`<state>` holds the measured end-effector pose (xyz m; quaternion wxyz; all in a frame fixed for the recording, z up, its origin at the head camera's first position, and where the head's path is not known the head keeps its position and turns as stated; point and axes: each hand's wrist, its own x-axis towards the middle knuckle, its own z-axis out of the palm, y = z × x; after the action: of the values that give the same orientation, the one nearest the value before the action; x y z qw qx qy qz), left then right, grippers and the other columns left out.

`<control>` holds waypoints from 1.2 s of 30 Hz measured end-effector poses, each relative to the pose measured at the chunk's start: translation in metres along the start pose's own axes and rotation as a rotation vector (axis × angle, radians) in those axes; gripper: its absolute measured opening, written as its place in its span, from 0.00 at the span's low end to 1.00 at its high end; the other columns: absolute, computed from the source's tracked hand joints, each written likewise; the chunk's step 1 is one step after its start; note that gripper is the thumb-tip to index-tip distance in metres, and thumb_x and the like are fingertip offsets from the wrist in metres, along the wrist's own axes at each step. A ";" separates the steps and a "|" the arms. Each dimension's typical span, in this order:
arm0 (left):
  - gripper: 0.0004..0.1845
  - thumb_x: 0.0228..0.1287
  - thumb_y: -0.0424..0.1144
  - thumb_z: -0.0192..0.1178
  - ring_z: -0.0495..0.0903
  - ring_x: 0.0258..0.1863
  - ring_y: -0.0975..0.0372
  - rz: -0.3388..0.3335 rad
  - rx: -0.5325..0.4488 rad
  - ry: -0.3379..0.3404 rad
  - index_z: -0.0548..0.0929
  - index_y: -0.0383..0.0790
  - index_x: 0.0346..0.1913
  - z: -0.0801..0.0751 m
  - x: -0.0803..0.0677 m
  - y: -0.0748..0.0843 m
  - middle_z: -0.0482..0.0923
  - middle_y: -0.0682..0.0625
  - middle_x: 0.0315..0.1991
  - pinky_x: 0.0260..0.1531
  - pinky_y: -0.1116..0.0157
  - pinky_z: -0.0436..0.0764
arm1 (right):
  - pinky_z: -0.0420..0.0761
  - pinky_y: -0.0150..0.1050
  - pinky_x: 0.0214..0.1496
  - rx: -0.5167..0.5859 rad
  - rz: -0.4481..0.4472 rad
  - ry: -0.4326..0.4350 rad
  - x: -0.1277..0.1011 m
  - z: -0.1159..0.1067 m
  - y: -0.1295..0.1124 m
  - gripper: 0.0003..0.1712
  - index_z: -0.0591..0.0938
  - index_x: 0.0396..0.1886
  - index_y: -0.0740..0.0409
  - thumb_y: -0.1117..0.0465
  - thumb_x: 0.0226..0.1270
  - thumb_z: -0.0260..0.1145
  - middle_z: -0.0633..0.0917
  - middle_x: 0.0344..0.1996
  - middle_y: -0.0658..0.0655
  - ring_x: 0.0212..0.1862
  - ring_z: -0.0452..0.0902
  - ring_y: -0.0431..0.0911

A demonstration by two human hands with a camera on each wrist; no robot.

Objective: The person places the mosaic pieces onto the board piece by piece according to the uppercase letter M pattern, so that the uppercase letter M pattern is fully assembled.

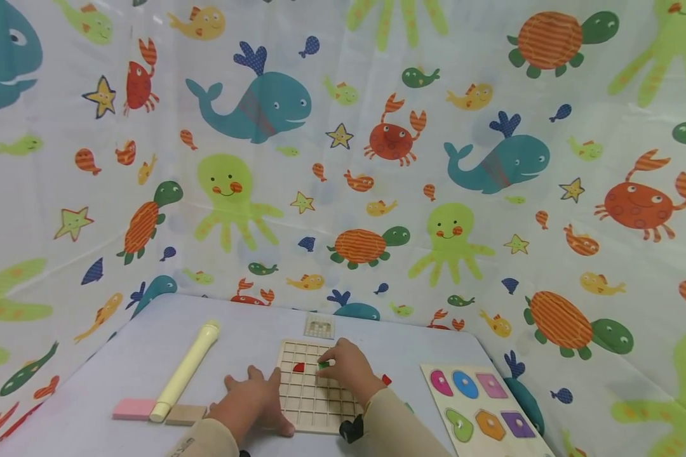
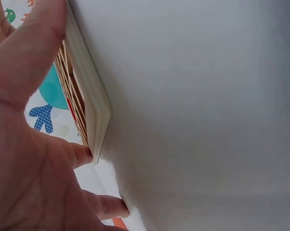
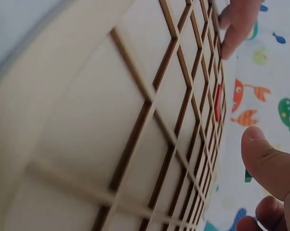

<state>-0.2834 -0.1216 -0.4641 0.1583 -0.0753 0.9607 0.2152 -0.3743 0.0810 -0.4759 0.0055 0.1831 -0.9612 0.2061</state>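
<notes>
The left hand [image 1: 250, 401] lies nearest, fingers flat, pressing the near-left edge of the grid board [image 1: 314, 406] at mid-table. Right of it, the right hand [image 1: 349, 370] seems to pinch a green piece [image 1: 323, 365] over a far cell, beside a red piece [image 1: 299, 367]. A tilted piece could jam on the slats.

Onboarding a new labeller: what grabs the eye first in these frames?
The sea-creature curtain fills the background. Low centre on the table, the left hand presses on the wooden grid board's left edge while the right hand pinches a green piece over it, beside a red piece.
</notes>
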 end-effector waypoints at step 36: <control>0.67 0.32 0.66 0.88 0.45 0.74 0.13 -0.019 0.006 0.024 0.69 0.45 0.79 0.000 -0.006 0.003 0.53 0.22 0.80 0.60 0.13 0.56 | 0.84 0.52 0.65 0.003 0.039 0.002 0.020 0.028 -0.025 0.11 0.94 0.38 0.48 0.55 0.57 0.85 0.88 0.43 0.51 0.50 0.83 0.48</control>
<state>-0.2780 -0.1179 -0.4607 0.1489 -0.0867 0.9624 0.2098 -0.3819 0.0413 -0.4902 0.0022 0.1639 -0.9643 0.2079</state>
